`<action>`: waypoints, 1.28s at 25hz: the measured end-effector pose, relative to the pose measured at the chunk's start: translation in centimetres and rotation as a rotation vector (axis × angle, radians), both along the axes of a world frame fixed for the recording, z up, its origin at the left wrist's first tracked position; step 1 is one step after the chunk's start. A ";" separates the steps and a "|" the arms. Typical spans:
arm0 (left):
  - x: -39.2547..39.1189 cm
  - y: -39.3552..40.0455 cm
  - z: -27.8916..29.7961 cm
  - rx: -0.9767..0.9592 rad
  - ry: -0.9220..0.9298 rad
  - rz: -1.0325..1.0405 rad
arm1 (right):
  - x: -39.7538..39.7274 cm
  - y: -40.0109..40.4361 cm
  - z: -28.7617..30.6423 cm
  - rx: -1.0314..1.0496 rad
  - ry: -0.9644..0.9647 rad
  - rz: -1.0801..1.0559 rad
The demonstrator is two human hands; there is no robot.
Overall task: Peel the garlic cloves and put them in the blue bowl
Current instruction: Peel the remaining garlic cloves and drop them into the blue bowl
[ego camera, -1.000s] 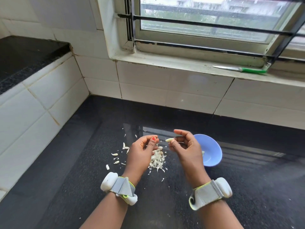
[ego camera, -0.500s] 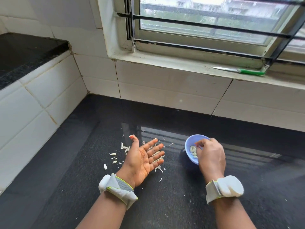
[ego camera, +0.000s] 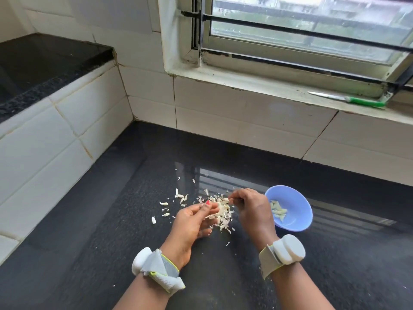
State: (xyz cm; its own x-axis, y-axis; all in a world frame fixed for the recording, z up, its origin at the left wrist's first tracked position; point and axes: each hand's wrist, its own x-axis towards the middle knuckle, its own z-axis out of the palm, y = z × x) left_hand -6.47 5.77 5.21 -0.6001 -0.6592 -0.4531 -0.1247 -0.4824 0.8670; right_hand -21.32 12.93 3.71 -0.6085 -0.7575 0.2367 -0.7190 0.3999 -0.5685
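A pile of garlic cloves and loose skins lies on the black counter. My right hand reaches into the top of the pile, and its fingertips pinch a pale garlic clove. My left hand rests at the left edge of the pile with fingers loosely curled and the thumb lying on the index finger; I see nothing held in it. The blue bowl stands just right of my right hand, with several peeled cloves inside.
Scattered skin bits lie left of the pile. A green-handled knife lies on the window sill at the back right. A white tiled wall borders the counter at the back and left, with a raised black ledge at the far left.
My right hand left the bowl and moved left to the pile, pinching a clove. My left hand turned from palm-up and spread to loosely curled at the pile.
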 end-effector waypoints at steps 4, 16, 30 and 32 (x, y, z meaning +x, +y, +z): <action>2.6 -1.1 -2.4 -0.719 -0.240 0.183 | 1.2 -0.5 -0.4 0.079 0.097 0.063; 6.6 -5.4 -6.5 -1.154 -0.392 0.390 | 5.8 -2.9 -2.5 0.092 0.281 0.258; 6.4 -5.6 -6.3 -1.048 -0.226 0.409 | 4.3 -2.9 -1.8 0.039 0.226 0.019; 6.4 -5.8 -6.5 -1.063 -0.208 0.413 | 4.8 -2.7 -2.2 0.102 0.299 0.120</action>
State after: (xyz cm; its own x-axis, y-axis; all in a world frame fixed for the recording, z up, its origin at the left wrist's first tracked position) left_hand -0.04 -0.08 -1.29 -0.2295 -0.8950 0.3824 -0.3150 0.4401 0.8409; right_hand -16.49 10.27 1.56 -0.4286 -0.8483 0.3110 -0.8932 0.3462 -0.2868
